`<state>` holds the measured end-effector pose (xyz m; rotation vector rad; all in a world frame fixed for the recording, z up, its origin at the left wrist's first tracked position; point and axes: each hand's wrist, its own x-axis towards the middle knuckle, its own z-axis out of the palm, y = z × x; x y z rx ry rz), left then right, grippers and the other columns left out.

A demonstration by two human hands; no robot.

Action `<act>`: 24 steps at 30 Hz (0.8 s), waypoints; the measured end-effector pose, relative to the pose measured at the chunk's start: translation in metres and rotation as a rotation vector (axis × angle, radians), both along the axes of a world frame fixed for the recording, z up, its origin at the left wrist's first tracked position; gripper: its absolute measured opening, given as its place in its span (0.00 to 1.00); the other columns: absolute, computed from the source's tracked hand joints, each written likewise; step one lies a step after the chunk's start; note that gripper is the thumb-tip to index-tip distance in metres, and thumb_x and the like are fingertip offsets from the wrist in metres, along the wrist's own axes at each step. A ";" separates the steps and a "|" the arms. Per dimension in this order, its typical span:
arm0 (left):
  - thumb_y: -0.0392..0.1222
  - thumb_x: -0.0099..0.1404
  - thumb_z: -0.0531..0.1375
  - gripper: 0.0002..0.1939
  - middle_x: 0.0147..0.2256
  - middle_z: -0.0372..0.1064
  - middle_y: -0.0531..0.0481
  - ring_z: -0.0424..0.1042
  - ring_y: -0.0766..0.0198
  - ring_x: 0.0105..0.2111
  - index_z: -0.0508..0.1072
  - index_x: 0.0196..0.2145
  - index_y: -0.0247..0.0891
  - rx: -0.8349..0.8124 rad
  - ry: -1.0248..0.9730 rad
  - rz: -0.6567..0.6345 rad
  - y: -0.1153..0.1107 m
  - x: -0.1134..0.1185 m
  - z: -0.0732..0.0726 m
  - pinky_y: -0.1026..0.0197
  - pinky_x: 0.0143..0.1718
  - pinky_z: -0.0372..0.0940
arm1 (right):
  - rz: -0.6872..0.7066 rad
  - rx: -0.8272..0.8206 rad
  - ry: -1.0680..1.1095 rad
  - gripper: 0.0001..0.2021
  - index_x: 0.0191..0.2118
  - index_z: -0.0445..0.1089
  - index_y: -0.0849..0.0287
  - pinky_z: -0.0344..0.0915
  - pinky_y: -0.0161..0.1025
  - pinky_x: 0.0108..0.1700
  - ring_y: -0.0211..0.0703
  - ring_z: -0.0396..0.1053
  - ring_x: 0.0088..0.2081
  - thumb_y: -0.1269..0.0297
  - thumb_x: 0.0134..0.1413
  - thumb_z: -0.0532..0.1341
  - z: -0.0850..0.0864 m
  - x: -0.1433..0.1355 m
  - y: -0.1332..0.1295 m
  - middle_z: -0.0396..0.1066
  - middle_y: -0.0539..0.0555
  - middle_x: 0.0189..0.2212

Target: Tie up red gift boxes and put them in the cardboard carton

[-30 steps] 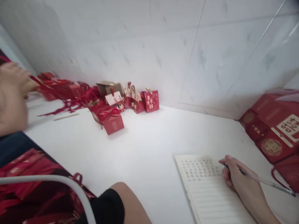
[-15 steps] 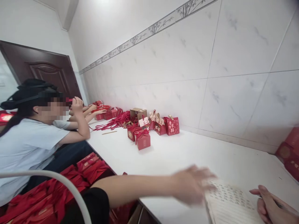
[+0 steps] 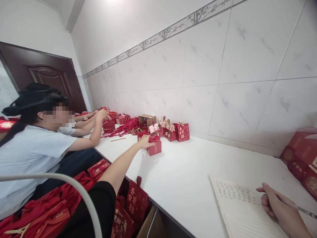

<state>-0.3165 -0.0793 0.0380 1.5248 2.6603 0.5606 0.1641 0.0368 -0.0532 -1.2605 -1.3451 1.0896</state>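
Observation:
My left hand reaches out over the white table and touches the top of a small red gift box with a red bow. Its fingers bend over the box's left side and are partly hidden. At the lower right, my right hand is closed around a pen and rests by the right side of a lined notebook. Rows of handwriting cover the notebook's upper part. Behind the left hand stand red boxes with paper tags and a red bag-shaped box.
A person in a white shirt sits at the left, hands at a red box. Red ribbons and a cardboard box lie near the wall. More red boxes fill the lower left and the right end.
My left hand has moved from beside the notebook to the small red box. My right hand still holds the pen. The person at the left has lowered a raised hand to a red box.

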 end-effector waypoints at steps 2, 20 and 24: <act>0.53 0.51 0.63 0.33 0.55 0.60 0.35 0.56 0.44 0.58 0.63 0.51 0.34 -0.002 -0.024 0.006 0.002 -0.001 -0.005 0.51 0.55 0.55 | -0.005 -0.074 0.065 0.20 0.27 0.64 0.60 0.45 0.31 0.14 0.33 0.50 0.12 0.46 0.37 0.62 -0.004 0.000 0.003 0.55 0.46 0.10; 0.54 0.49 0.65 0.38 0.51 0.56 0.44 0.63 0.54 0.49 0.60 0.55 0.39 -0.048 -0.202 -0.700 -0.088 0.144 -0.003 0.56 0.53 0.59 | 0.163 0.226 -0.180 0.22 0.28 0.63 0.60 0.59 0.35 0.18 0.37 0.59 0.15 0.43 0.41 0.59 0.041 -0.029 -0.051 0.66 0.52 0.17; 0.54 0.50 0.65 0.39 0.52 0.56 0.43 0.60 0.53 0.52 0.58 0.56 0.40 -0.066 -0.238 -0.822 -0.098 0.175 0.002 0.55 0.55 0.57 | 0.458 0.151 -0.079 0.24 0.31 0.63 0.61 0.66 0.35 0.20 0.46 0.69 0.28 0.41 0.42 0.60 0.060 -0.073 -0.095 0.69 0.56 0.23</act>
